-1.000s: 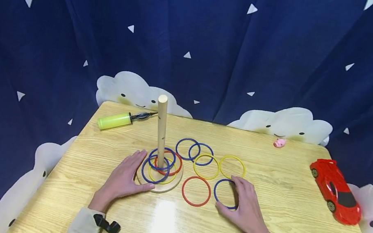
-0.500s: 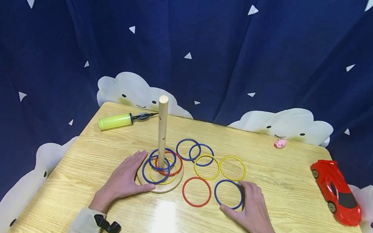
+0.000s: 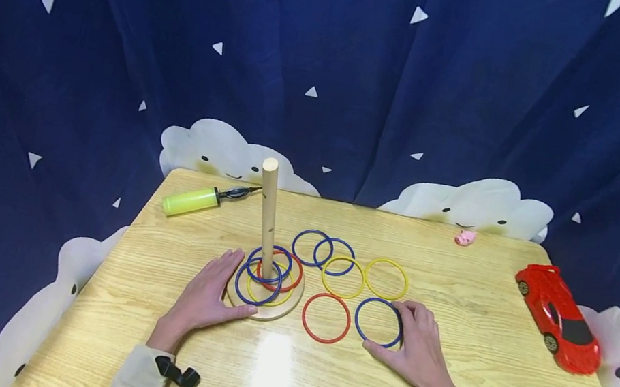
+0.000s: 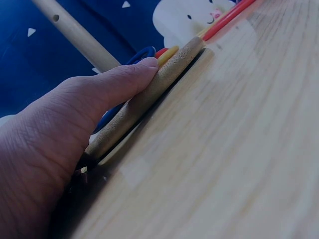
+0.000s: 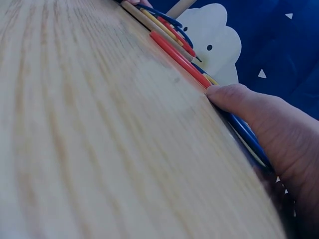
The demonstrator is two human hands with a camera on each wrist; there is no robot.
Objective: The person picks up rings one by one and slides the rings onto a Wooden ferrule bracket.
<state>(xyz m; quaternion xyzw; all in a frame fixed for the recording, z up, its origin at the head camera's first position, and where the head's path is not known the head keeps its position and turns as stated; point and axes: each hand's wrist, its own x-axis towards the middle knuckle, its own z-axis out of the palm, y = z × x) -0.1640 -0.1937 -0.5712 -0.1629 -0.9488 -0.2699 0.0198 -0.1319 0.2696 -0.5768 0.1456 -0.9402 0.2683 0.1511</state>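
My left hand (image 3: 205, 293) holds the round base (image 3: 281, 313) of a wooden ring-toss stand at its left side. In the left wrist view its thumb (image 4: 124, 82) lies over the base's edge. The upright peg (image 3: 266, 220) rises from the base, with several blue, red and yellow rings lying around its foot. My right hand (image 3: 416, 347) grips a blue ring (image 3: 381, 299) on the table, fingers at its far right edge and thumb at its near edge. The right wrist view shows the thumb (image 5: 234, 97) beside this ring; the fingers are mostly hidden there.
A red ring (image 3: 323, 341) lies between the stand and my right hand. Behind it are two yellow rings (image 3: 407, 283) and two overlapping blue rings (image 3: 293, 246). A green hand pump (image 3: 190, 201), a small pink pig (image 3: 465, 237) and a red toy car (image 3: 558, 320) rest farther out.
My right hand has shifted right from overlapping the blue ring to its right edge, then drawn slightly back in against it. The left hand and the stand stay where they were.
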